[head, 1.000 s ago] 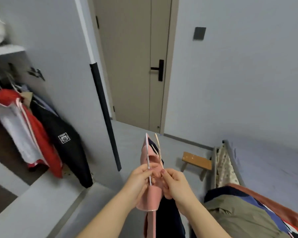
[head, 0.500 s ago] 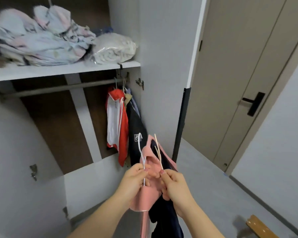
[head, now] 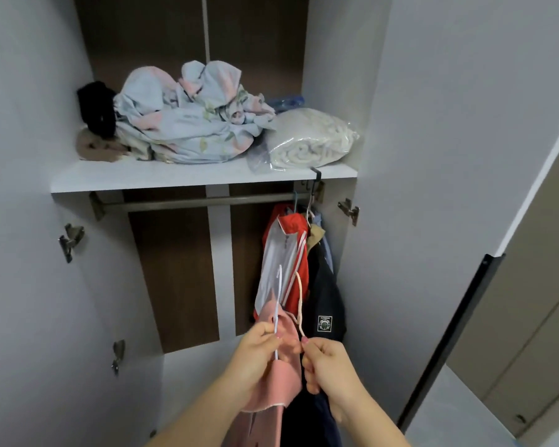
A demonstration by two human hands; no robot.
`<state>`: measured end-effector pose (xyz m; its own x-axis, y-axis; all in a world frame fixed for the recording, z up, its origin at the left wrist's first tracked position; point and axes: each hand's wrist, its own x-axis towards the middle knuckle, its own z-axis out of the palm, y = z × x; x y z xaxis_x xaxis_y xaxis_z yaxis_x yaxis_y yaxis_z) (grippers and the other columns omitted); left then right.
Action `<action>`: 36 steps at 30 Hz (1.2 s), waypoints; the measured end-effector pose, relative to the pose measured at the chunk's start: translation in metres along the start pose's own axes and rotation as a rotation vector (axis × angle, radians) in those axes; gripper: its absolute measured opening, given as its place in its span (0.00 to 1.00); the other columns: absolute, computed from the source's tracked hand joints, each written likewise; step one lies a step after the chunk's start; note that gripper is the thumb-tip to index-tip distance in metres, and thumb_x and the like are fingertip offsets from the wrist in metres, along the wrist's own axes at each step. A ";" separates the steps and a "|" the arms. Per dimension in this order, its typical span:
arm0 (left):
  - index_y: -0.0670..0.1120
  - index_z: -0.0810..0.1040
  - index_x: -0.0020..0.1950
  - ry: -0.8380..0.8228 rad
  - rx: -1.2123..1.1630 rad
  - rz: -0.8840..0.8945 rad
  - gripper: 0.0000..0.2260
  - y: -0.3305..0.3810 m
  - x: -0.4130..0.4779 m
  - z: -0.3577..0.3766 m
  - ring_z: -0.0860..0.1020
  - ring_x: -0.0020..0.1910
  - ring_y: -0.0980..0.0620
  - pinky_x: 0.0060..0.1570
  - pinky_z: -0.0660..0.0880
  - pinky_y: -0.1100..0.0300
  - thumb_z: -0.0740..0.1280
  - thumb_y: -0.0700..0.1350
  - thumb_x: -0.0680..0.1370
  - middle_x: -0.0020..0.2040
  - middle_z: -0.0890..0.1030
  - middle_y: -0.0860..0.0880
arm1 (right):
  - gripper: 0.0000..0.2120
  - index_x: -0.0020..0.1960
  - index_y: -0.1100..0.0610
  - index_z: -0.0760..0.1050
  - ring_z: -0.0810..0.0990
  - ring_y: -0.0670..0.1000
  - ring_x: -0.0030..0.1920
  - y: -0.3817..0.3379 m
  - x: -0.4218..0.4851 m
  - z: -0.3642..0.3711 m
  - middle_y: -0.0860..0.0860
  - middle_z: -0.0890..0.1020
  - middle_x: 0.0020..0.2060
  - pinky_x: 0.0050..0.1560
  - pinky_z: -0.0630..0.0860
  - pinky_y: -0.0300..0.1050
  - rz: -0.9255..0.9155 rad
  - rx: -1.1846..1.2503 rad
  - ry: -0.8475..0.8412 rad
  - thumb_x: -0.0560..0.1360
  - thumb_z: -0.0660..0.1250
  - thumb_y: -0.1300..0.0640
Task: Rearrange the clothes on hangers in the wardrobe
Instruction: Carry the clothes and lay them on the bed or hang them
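I hold two hangers low in front of the open wardrobe. My left hand [head: 255, 359] grips the white hanger [head: 277, 304] that carries a pink garment [head: 284, 375]. My right hand [head: 331, 366] pinches the cream hanger [head: 299, 304] with a dark navy garment [head: 307, 417] hanging below it. Both hooks point up toward the metal rail [head: 181, 202]. At the rail's right end hang a red and white jacket [head: 281, 262] and a black jacket with a square patch [head: 325, 298].
The white shelf [head: 162, 179] above the rail holds a crumpled pale-blue floral cloth [head: 188, 124], a black item [head: 97, 108] and a bagged white blanket [head: 313, 140]. The rail's left part is bare. An open wardrobe door [head: 459, 188] stands on the right.
My view swung from the room door and bed to face the wardrobe. Both hands carried the two hangers along and moved the hooks apart, closer to the hanging jackets.
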<state>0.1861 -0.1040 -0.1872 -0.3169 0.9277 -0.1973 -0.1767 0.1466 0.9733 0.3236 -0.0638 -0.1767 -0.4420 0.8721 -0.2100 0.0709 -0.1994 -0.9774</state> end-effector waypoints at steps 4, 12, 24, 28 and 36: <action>0.39 0.79 0.51 0.046 -0.003 0.039 0.09 0.019 0.046 -0.022 0.81 0.54 0.40 0.62 0.73 0.44 0.64 0.44 0.78 0.49 0.84 0.41 | 0.13 0.43 0.66 0.76 0.60 0.47 0.20 -0.022 0.046 0.014 0.49 0.66 0.22 0.21 0.56 0.37 -0.022 -0.002 -0.007 0.82 0.58 0.61; 0.45 0.77 0.49 0.203 0.001 0.077 0.08 0.026 0.150 -0.057 0.81 0.52 0.40 0.60 0.72 0.37 0.69 0.47 0.73 0.50 0.83 0.40 | 0.14 0.45 0.72 0.76 0.60 0.48 0.19 -0.049 0.147 0.036 0.51 0.67 0.20 0.22 0.54 0.38 -0.050 -0.018 -0.070 0.80 0.60 0.62; 0.41 0.77 0.50 0.342 0.015 0.040 0.03 0.083 0.283 -0.054 0.82 0.45 0.44 0.47 0.78 0.54 0.66 0.39 0.77 0.46 0.83 0.40 | 0.16 0.37 0.64 0.76 0.62 0.48 0.18 -0.080 0.331 0.042 0.51 0.68 0.19 0.19 0.57 0.37 0.010 -0.019 -0.164 0.80 0.55 0.67; 0.42 0.76 0.49 0.343 0.055 0.048 0.03 0.085 0.320 -0.044 0.83 0.42 0.46 0.47 0.79 0.53 0.66 0.37 0.77 0.46 0.83 0.39 | 0.16 0.36 0.64 0.74 0.62 0.46 0.16 -0.091 0.368 0.034 0.51 0.69 0.18 0.20 0.57 0.36 -0.011 -0.030 -0.151 0.80 0.55 0.69; 0.43 0.77 0.43 0.254 0.044 0.041 0.12 0.106 0.392 -0.039 0.81 0.32 0.58 0.33 0.75 0.66 0.62 0.27 0.75 0.36 0.83 0.48 | 0.16 0.38 0.64 0.75 0.61 0.47 0.16 -0.101 0.434 0.011 0.52 0.68 0.19 0.18 0.56 0.34 0.025 -0.015 -0.062 0.80 0.54 0.67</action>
<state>0.0066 0.2611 -0.1664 -0.5474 0.8182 -0.1757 -0.1197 0.1312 0.9841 0.1146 0.3301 -0.1684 -0.4943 0.8376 -0.2326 0.0961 -0.2133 -0.9723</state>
